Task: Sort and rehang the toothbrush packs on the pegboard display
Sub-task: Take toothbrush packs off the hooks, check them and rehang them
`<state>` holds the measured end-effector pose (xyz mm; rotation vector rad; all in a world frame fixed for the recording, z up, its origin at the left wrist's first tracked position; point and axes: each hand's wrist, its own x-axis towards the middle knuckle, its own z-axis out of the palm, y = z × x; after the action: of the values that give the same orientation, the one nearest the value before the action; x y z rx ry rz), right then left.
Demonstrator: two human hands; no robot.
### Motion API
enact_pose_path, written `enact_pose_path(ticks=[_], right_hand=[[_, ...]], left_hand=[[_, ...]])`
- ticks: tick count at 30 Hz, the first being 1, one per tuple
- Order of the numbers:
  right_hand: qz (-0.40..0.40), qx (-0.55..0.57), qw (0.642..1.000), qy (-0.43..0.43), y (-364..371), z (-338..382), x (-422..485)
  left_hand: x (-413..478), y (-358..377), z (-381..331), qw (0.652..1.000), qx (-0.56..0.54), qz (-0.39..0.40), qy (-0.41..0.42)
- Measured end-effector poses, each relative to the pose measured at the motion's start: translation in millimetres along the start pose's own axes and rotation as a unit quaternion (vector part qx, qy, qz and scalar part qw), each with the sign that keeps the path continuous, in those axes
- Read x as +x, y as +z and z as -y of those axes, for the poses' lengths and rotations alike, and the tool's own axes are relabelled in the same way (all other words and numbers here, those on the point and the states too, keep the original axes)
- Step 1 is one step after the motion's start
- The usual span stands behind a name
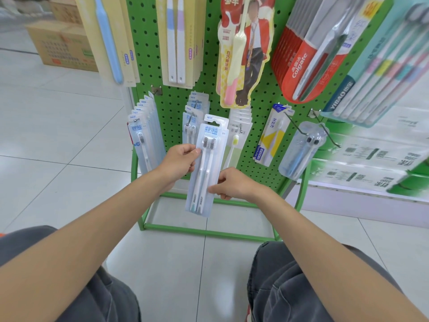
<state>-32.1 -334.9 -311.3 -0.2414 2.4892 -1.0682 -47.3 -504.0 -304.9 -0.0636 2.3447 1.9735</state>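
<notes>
While off any hook, twin pack (204,163): held upright just in front of the lower pegboard (144,54), hang hole uppermost, likely ready to slide onto a peg
left hand (180,161): pinching the pack's left edge beside the bristles, thumb on the front, probably to steer the top
right hand (232,184): pinching the right edge lower down by the handles, steadying the bottom
matching stack (196,105): same blue-headed twin cards hanging directly behind the held one, so probably the target peg
single-brush stack (141,126): hung at the board's left edge, similar card but one brush each, apparently kept apart by type
brushes in held pack: two
hands on pack: two
cards in matching stack: about five tops showing, exact count unclear
cards in single-brush stack: at least six, fanned
lower-row groups: five, counting yellow-brush cards (239,126), yellow-and-white pack (271,135) and clear case (301,149)
upper-row groups: five in view
seemingly bare bracket (157,90): one, between the two blue stacks
</notes>
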Motion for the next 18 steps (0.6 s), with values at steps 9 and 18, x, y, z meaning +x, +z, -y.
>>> enact_pose_path(ticks=[9,18], right_hand=[[0.051,-0.064,0.996,0.021,13.1,-5.7,-1.3],[0.040,-0.097,0.994,-0.012,26.4,-4.9,0.6]], left_hand=[[-6.4,3.3,-8.8,1.000,-0.029,0.002,-0.012],[-13.9,7.7,-10.8,0.992,0.112,0.065,0.005]])
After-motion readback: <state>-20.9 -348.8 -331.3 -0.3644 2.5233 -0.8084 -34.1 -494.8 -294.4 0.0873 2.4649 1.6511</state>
